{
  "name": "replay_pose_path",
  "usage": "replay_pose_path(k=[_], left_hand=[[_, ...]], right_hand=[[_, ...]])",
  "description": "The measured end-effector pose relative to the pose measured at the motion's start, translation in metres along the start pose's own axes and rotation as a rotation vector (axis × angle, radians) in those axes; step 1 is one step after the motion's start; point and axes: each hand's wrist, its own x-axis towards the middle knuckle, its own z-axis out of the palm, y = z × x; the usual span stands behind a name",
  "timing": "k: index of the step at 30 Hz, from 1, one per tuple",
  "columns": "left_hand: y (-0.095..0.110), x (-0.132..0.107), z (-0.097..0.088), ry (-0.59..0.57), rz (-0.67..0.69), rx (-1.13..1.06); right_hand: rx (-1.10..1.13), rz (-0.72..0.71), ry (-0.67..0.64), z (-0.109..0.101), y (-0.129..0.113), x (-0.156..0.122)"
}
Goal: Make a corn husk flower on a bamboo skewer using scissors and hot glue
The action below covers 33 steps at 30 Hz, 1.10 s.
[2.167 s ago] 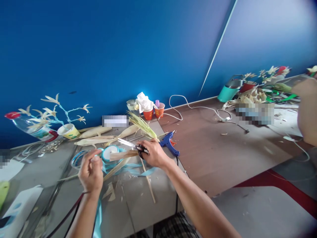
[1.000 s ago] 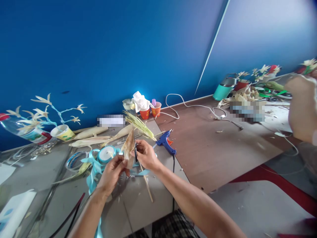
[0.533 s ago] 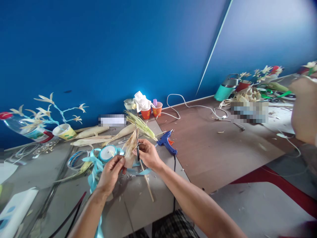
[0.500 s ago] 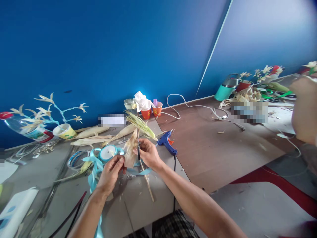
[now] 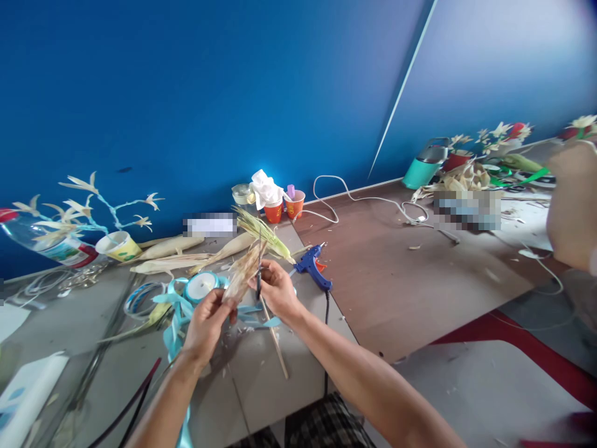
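A dry corn husk (image 5: 242, 274) is pinched at its lower end by my left hand (image 5: 209, 317), its brownish tip pointing up and to the right. My right hand (image 5: 278, 291) is closed on dark-handled scissors (image 5: 259, 280), whose blades point upward beside the husk's upper part. Below the hands a thin wooden stick (image 5: 277, 348) lies on the table. A roll of light blue ribbon (image 5: 201, 286) sits just beyond my left hand, with loose ribbon trailing down. Right of my right hand lies a blue glue gun (image 5: 313, 266).
Corn husks (image 5: 172, 247) and a green-yellow husk (image 5: 265, 231) lie behind the hands. Orange paper cups (image 5: 295, 205) stand by the wall. On the left are husk flowers in a yellow cup (image 5: 119, 247) and a plastic bottle (image 5: 56, 246). Another person's arm (image 5: 571, 205) is at far right.
The husk has tilted further to the right, and my left hand has shifted up slightly around its lower end. The scissors stay in my right hand, close to the husk.
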Motion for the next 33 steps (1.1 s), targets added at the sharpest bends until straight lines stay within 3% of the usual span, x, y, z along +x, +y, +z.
replay_pose_path(k=[5, 11, 13, 18, 22, 25, 29, 33], left_hand=[[-0.006, 0.003, -0.008, 0.113, 0.03, -0.046], [-0.001, 0.003, -0.012, 0.121, 0.159, 0.233], [0.0, 0.004, -0.014, 0.2, 0.252, 0.343], [0.0, 0.006, -0.022, 0.551, 0.62, 0.597], [-0.005, 0.004, -0.027, 0.654, 0.764, 0.724], [-0.009, 0.0, -0.024, 0.58, 0.797, 0.789], [-0.005, -0.005, -0.011, 0.384, 0.724, 0.739], [0.004, -0.007, -0.003, -0.027, 0.392, 0.386]], right_hand=[[0.025, 0.0, 0.092, -0.004, -0.01, 0.004], [0.012, -0.113, 0.241, -0.014, -0.026, 0.009], [0.035, -0.1, 0.261, -0.02, -0.031, 0.012], [0.11, -0.036, 0.222, -0.023, -0.03, 0.013], [0.082, 0.119, 0.064, -0.01, -0.022, 0.002], [0.086, 0.18, -0.013, 0.0, -0.017, -0.006], [0.102, 0.179, 0.085, 0.001, -0.015, -0.005], [0.135, 0.188, 0.093, -0.008, -0.02, 0.002]])
